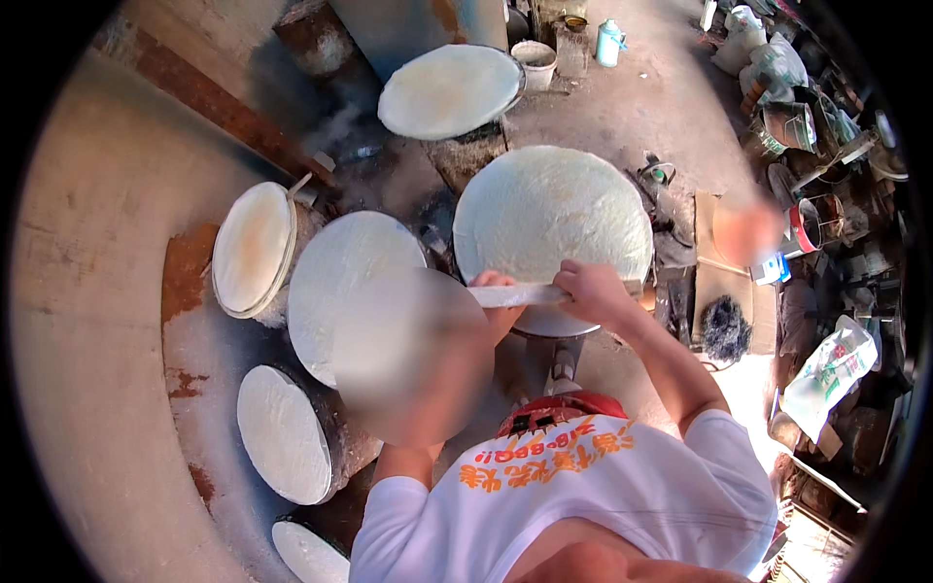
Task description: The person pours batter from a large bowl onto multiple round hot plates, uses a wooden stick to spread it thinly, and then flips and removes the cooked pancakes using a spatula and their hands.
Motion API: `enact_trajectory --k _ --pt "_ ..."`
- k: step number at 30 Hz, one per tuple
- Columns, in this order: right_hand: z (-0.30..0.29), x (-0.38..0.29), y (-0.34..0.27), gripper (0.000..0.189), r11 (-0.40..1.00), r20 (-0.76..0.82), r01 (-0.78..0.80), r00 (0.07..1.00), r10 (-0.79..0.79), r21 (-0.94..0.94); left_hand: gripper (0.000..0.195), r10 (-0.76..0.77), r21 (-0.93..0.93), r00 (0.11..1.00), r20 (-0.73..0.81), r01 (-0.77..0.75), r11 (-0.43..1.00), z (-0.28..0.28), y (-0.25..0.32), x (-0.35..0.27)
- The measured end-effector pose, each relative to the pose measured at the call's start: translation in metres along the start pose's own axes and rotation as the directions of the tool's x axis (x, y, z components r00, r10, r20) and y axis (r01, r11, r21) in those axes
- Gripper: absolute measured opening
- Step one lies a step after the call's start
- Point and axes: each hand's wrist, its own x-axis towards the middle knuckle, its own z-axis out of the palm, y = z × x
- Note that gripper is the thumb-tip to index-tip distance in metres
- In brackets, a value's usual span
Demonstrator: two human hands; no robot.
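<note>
Both of my hands grip a long, pale bar (521,294) that lies across the near part of a large round pan (554,208), whose top is covered with a whitish layer. My right hand (589,290) is closed over the bar, right of its middle. Towards the bar's left end, my left hand (501,306) has its fingers curled around it, partly hidden by a blurred patch. Just left stands another round disc with a pale surface (350,277), also partly blurred. Whether the layers are batter or something else, I cannot tell.
More pale round discs stand around: one at the back (448,91), others at the left (255,251) and lower left (284,437). A white bucket (536,65) and a blue thermos flask (609,44) stand behind. Cardboard (718,291), bags and metal clutter line the right; a curved wall bounds the left.
</note>
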Motion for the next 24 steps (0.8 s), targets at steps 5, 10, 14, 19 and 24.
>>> enact_trajectory --k 5,10,14,19,24 --pt "-0.044 -0.038 0.032 0.018 0.903 -0.193 -0.276 0.916 0.351 0.329 0.015 0.253 -0.054 0.967 0.014 -0.252 0.966 -0.022 0.01 0.036" --pt "-0.051 -0.1 0.089 0.012 0.684 -0.332 -0.278 0.713 0.617 0.674 0.016 0.31 -0.037 0.949 0.056 -0.308 0.951 -0.04 0.026 0.084" --pt "-0.047 -0.128 0.113 0.013 0.568 -0.258 -0.325 0.649 0.715 0.756 0.012 0.323 -0.088 0.939 0.116 -0.314 0.945 -0.05 0.044 0.128" --pt "-0.042 -0.132 0.124 0.014 0.542 -0.289 -0.322 0.582 0.76 0.776 0.011 0.331 -0.118 0.915 0.231 -0.311 0.943 -0.063 0.069 0.197" --pt "-0.033 -0.117 0.136 0.013 0.569 -0.324 -0.317 0.573 0.752 0.759 0.014 0.017 -0.072 0.941 0.339 0.007 0.997 -0.081 0.064 0.286"
